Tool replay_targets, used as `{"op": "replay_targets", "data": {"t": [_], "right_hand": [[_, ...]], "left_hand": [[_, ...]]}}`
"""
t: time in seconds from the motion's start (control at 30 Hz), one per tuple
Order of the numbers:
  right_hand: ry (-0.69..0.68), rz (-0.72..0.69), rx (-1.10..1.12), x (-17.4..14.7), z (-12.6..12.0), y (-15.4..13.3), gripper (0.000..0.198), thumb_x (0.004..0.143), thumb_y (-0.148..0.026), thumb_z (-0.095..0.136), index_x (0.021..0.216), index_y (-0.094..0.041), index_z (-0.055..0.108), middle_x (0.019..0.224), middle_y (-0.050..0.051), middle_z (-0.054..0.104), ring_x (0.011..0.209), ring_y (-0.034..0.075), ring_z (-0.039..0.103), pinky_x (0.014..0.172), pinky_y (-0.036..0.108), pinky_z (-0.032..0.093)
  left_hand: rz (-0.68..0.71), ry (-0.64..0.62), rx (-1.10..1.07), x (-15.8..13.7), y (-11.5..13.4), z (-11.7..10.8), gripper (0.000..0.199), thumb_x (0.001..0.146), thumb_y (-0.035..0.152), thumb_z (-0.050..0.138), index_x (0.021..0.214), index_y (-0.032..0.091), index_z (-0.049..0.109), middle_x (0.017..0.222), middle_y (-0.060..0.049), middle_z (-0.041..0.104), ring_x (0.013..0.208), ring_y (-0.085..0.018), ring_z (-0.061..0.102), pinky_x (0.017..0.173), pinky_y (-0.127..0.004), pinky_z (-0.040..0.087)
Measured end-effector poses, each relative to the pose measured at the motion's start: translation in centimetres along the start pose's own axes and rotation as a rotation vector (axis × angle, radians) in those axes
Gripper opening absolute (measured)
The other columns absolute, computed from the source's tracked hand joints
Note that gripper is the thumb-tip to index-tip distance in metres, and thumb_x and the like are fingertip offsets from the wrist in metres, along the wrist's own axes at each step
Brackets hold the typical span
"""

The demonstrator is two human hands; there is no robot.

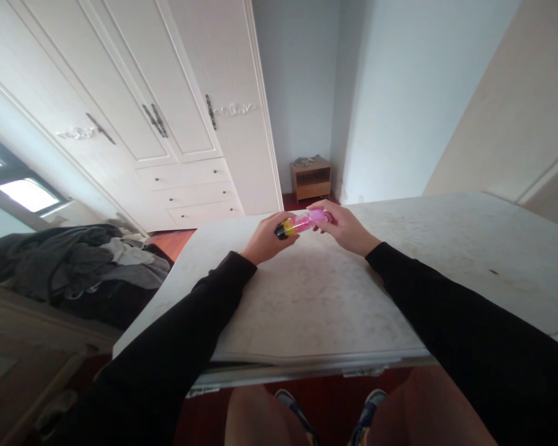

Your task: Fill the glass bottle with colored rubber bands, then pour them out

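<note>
Between my two hands lies a small clear bottle-like tube (299,223), with a black end, a yellow band, pink in the middle and a pink cap-like end. My left hand (268,238) is closed round its black and yellow end. The fingers of my right hand (341,227) grip the pink end (320,216). The tube lies nearly level, slightly higher at its right end, over the far part of the pale tabletop (307,303). Its exact kind is too small to make out. Both wrists rest on or close above the tabletop.
A small dark mark (493,272) shows on the tabletop at the right. A heap of dark clothes (84,266) lies to the left. White wardrobes (181,111) stand behind, and a small wooden nightstand (311,181) is in the far corner. My legs are below the near edge.
</note>
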State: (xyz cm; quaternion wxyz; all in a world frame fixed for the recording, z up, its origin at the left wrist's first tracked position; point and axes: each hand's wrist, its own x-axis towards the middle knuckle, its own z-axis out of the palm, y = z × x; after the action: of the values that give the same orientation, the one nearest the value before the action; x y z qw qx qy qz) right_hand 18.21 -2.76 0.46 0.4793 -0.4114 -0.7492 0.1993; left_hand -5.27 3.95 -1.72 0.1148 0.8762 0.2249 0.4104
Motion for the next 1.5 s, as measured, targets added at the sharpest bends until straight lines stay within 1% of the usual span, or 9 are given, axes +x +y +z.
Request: {"op": "replay_targets", "data": {"t": [0.2, 0.37, 0.5, 0.57, 0.73, 0.93, 1.1, 1.33, 1.5], "right_hand": [[0.038, 0.234, 0.033, -0.1, -1.1, 0.5, 0.069, 0.104, -0.070, 0.032, 0.073, -0.018, 0.066, 0.064, 0.006, 0.066, 0.054, 0.016, 0.059, 0.053, 0.030, 0.046], [0.071, 0.019, 0.045, 0.1, -1.1, 0.2, 0.044, 0.094, -0.055, 0.064, 0.124, -0.024, 0.068, 0.118, 0.008, 0.074, 0.096, 0.023, 0.068, 0.072, 0.033, 0.055], [0.038, 0.174, 0.047, -0.1, -1.1, 0.0, 0.044, 0.105, -0.054, 0.043, 0.130, -0.023, 0.061, 0.063, -0.004, 0.057, 0.055, 0.017, 0.054, 0.056, 0.031, 0.046], [0.045, 0.197, 0.015, -0.1, -1.3, 0.1, 0.043, 0.104, -0.054, 0.045, 0.126, -0.022, 0.061, 0.063, -0.004, 0.056, 0.055, 0.017, 0.053, 0.054, 0.030, 0.044], [-0.010, 0.001, 0.081, -0.1, -1.5, 0.4, 0.047, 0.092, -0.045, 0.064, 0.136, -0.029, 0.059, 0.125, 0.007, 0.069, 0.106, 0.025, 0.066, 0.077, 0.035, 0.055], [-0.060, 0.122, 0.004, -0.4, -1.5, 0.1, 0.059, 0.099, -0.048, 0.058, 0.152, -0.026, 0.048, 0.076, -0.002, 0.065, 0.062, 0.017, 0.058, 0.063, 0.032, 0.048], [-0.073, -0.028, -0.134, 0.0, -1.5, 0.1, 0.036, 0.090, -0.045, 0.070, 0.120, -0.024, 0.068, 0.114, 0.007, 0.072, 0.092, 0.023, 0.064, 0.071, 0.032, 0.049], [-0.050, 0.119, -0.166, 0.0, 0.1, 0.0, 0.044, 0.102, -0.061, 0.048, 0.082, -0.023, 0.055, 0.067, 0.000, 0.058, 0.063, 0.017, 0.053, 0.061, 0.032, 0.038], [-0.053, 0.212, -0.036, 0.2, 0.5, 0.2, 0.055, 0.099, -0.072, 0.052, 0.072, -0.024, 0.049, 0.059, -0.001, 0.054, 0.055, 0.015, 0.051, 0.055, 0.030, 0.042]], "left_hand": [[-0.001, -0.029, -0.004, 0.0, 0.1, -0.1, 0.035, 0.086, 0.029, 0.077, 0.118, 0.017, 0.068, 0.113, -0.010, 0.076, 0.098, -0.021, 0.071, 0.089, -0.034, 0.055], [-0.027, -0.002, 0.012, 0.0, -0.1, -0.1, 0.033, 0.086, 0.030, 0.077, 0.116, 0.018, 0.068, 0.111, -0.009, 0.076, 0.097, -0.021, 0.070, 0.088, -0.034, 0.055], [-0.004, -0.010, 0.012, 0.0, -0.1, 0.0, 0.035, 0.086, 0.029, 0.078, 0.118, 0.018, 0.068, 0.113, -0.009, 0.075, 0.099, -0.021, 0.071, 0.089, -0.034, 0.055], [-0.001, -0.001, 0.016, 0.0, -0.1, 0.0, 0.036, 0.086, 0.029, 0.078, 0.119, 0.018, 0.068, 0.113, -0.010, 0.075, 0.100, -0.021, 0.071, 0.089, -0.034, 0.055], [0.007, 0.014, 0.027, -0.1, 0.0, -0.1, 0.034, 0.086, 0.027, 0.077, 0.117, 0.017, 0.068, 0.112, -0.010, 0.076, 0.098, -0.021, 0.071, 0.088, -0.034, 0.055], [0.002, -0.016, 0.026, 0.0, 0.1, -0.1, 0.036, 0.087, 0.028, 0.077, 0.120, 0.018, 0.068, 0.113, -0.010, 0.075, 0.099, -0.022, 0.071, 0.089, -0.035, 0.055], [0.001, -0.035, 0.022, 0.0, -0.1, -0.1, 0.036, 0.086, 0.028, 0.078, 0.119, 0.019, 0.069, 0.112, -0.009, 0.076, 0.098, -0.022, 0.071, 0.089, -0.035, 0.056], [0.054, -0.064, 0.129, 0.1, 0.0, -0.6, 0.039, 0.089, 0.023, 0.075, 0.127, 0.020, 0.070, 0.110, -0.009, 0.074, 0.095, -0.021, 0.070, 0.085, -0.033, 0.054], [0.061, -0.040, 0.076, 0.2, 0.2, -1.0, 0.046, 0.088, 0.026, 0.081, 0.132, 0.022, 0.069, 0.112, -0.008, 0.072, 0.100, -0.021, 0.069, 0.090, -0.035, 0.055]]}}
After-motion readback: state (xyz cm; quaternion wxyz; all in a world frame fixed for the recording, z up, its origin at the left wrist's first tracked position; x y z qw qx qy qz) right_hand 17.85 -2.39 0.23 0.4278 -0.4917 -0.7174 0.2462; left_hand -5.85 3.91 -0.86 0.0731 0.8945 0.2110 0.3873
